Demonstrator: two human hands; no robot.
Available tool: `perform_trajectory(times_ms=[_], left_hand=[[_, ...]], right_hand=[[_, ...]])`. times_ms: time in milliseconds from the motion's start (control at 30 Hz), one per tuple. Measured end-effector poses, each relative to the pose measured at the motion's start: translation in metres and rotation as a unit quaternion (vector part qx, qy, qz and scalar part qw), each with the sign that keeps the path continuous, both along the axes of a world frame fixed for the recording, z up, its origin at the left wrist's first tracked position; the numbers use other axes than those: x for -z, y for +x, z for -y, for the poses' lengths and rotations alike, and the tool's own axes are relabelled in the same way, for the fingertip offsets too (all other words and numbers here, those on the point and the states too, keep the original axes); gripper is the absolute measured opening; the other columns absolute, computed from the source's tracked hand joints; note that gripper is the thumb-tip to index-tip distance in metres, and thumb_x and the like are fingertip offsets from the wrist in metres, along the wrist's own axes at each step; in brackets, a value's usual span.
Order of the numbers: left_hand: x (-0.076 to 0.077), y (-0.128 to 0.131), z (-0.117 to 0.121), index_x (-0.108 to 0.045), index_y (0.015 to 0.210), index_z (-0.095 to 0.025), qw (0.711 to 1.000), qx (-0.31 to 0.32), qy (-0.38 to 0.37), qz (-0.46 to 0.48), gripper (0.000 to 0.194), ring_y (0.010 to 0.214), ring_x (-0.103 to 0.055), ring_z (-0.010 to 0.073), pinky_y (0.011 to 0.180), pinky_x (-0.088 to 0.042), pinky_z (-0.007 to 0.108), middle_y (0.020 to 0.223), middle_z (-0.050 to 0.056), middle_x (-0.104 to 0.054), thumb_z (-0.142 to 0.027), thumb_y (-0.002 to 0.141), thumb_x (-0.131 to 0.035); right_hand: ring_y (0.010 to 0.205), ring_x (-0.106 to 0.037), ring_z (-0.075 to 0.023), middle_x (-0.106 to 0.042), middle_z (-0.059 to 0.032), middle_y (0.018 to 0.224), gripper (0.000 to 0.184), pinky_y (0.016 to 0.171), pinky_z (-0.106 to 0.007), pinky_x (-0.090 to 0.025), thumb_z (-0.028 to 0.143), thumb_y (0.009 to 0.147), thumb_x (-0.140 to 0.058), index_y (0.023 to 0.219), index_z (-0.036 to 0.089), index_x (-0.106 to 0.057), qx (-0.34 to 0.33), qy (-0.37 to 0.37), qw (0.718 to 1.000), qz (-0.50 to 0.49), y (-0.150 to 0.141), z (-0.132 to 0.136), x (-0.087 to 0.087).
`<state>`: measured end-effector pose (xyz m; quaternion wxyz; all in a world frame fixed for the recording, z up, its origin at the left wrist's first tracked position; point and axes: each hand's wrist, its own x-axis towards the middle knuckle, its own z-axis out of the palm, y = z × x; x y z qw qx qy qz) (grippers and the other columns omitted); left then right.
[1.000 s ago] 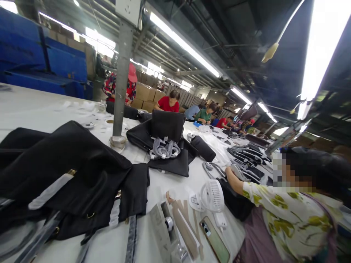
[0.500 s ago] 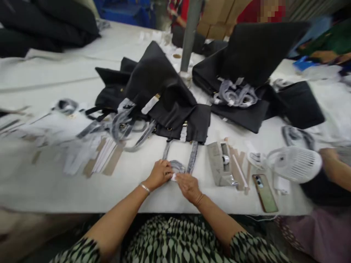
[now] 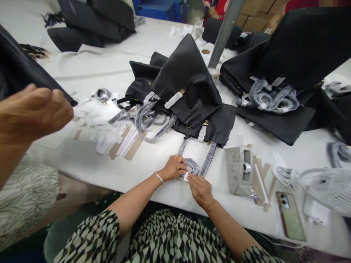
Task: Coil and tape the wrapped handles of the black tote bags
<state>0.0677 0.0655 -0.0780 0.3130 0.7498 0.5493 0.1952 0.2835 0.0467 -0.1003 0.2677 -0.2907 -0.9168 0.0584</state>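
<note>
My left hand (image 3: 174,167) is closed on the coiled, plastic-wrapped bag strap (image 3: 192,165) near the table's front edge. Opposite it, my right hand (image 3: 201,187) pinches a small white piece (image 3: 186,176) against the coil's lower left side. The wrapped strap runs up on both sides to a black bag (image 3: 225,122), which lies under another black bag (image 3: 189,73). White wrapping covers the metal clasps on these bags. To the left lies a looped wrapped handle (image 3: 139,122). My fingertips hide part of the coil.
A grey tape dispenser (image 3: 233,171), a phone (image 3: 290,215) and a white fan (image 3: 329,188) stand to the right. Paper and cardboard strips (image 3: 128,142) lie left. Another person's fist (image 3: 38,111) holds black material at far left. A grey pole (image 3: 226,34) rises behind the bags.
The view has swung left, so the table's contents appear further right. A co-worker's fist with black material has come in at the left. My hands stay together at the coiled strap.
</note>
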Motion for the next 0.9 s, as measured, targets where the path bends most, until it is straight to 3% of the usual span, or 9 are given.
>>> perform_trajectory(times_ms=[500,633,767,900], left_hand=[[-0.003,-0.002,0.002,-0.070,0.091,-0.028,1.000,0.010,0.003,0.001,0.016,0.101,-0.050,0.0189,0.093,-0.032,0.038,0.101,0.002,-0.060,-0.035,0.087,-0.057],[-0.019,0.001,0.002,-0.066,0.107,-0.031,0.997,0.045,0.003,-0.055,0.029,0.101,-0.049,0.0207,0.090,-0.033,0.039,0.105,0.003,-0.059,-0.047,0.084,-0.057],[-0.032,0.007,0.005,-0.067,0.099,-0.028,0.983,0.091,0.060,-0.148,0.031,0.105,-0.044,0.0259,0.091,-0.029,0.043,0.102,0.005,-0.060,-0.051,0.079,-0.062],[-0.033,0.009,0.006,-0.066,0.099,-0.024,0.969,0.131,0.085,-0.192,0.031,0.105,-0.042,0.0269,0.087,-0.030,0.042,0.097,0.006,-0.061,-0.049,0.081,-0.060]], right_hand=[[0.090,-0.059,-0.0193,-0.064,-0.0088,0.122,0.034,0.079,-0.034,-0.052,0.013,0.089,-0.049,0.120,0.019,-0.061,0.007,0.003,0.999,0.036,0.001,0.010,-0.001],[0.095,-0.057,-0.0210,-0.060,-0.0087,0.128,0.037,0.081,-0.037,-0.051,0.014,0.089,-0.049,0.124,0.018,-0.058,0.001,-0.006,0.996,0.089,0.005,0.013,-0.003],[0.097,-0.055,-0.0225,-0.058,-0.0090,0.130,0.035,0.081,-0.038,-0.050,0.015,0.087,-0.051,0.121,0.016,-0.060,-0.016,-0.008,0.994,0.111,0.009,0.012,-0.005],[0.099,-0.055,-0.0219,-0.058,-0.0086,0.130,0.039,0.082,-0.038,-0.051,0.012,0.087,-0.049,0.125,0.016,-0.057,-0.032,-0.025,0.993,0.112,0.013,0.008,-0.004]])
